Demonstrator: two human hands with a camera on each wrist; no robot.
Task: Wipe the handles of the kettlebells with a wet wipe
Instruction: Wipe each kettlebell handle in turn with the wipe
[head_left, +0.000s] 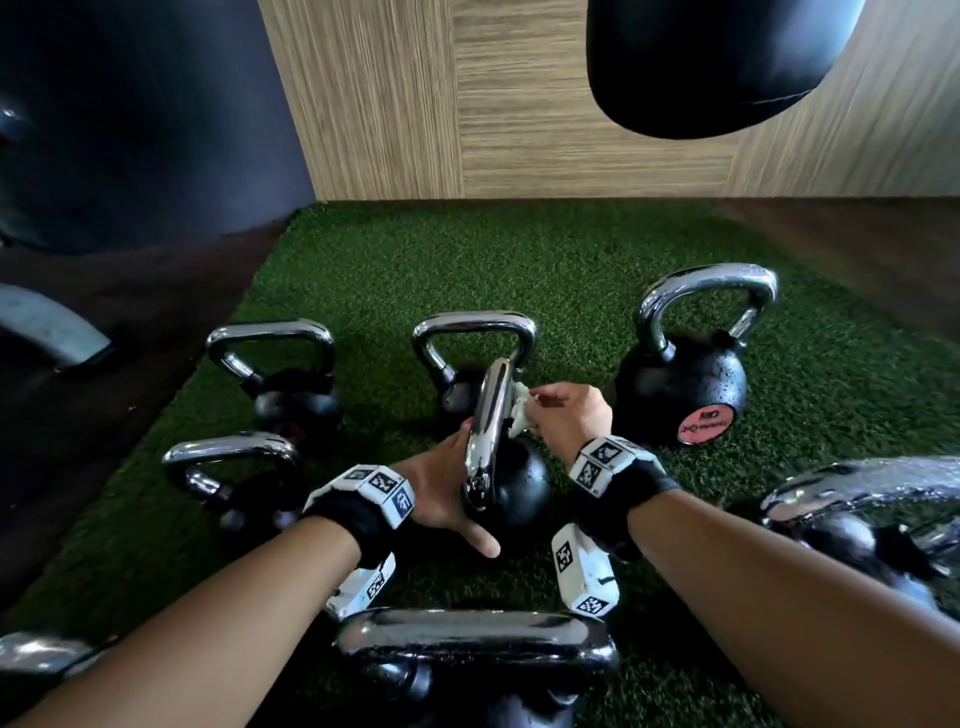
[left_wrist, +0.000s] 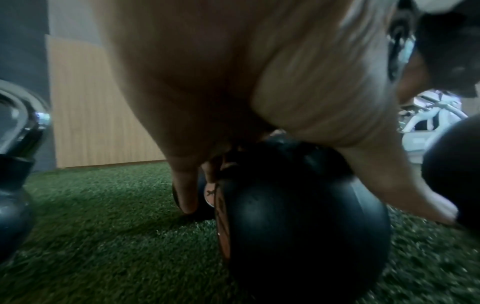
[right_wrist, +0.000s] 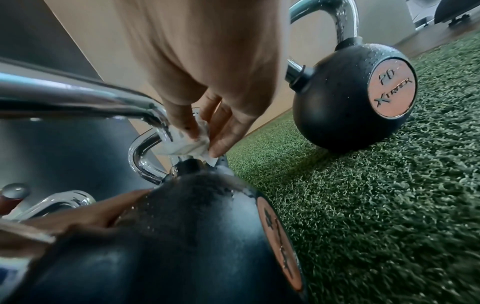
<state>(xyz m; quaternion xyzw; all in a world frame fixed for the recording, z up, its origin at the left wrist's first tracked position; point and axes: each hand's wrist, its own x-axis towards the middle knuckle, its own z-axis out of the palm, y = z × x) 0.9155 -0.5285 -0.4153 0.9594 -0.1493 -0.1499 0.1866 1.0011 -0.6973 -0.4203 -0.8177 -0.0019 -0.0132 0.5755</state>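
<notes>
A black kettlebell (head_left: 519, 483) stands on the green turf in the middle, its chrome handle (head_left: 488, 415) turned edge-on to me. My left hand (head_left: 447, 488) cups the ball from the left, with the thumb stretched along its near side. In the left wrist view the palm (left_wrist: 233, 82) lies over the ball (left_wrist: 298, 226) and the fingers curl down its far side. My right hand (head_left: 550, 410) pinches a crumpled white wet wipe (head_left: 519, 410) against the handle's right side. The right wrist view shows the thumb and fingers (right_wrist: 226, 131) pressing the wipe (right_wrist: 182, 146) onto the handle's far bend.
Several more chrome-handled kettlebells ring the middle one: a larger one marked 20 (head_left: 685, 384) to the right, one right behind (head_left: 475, 332), two to the left (head_left: 280, 369), one close in front (head_left: 475, 644). A black punching bag (head_left: 717, 62) hangs above. A wood-panelled wall (head_left: 519, 130) bounds the turf (head_left: 467, 249).
</notes>
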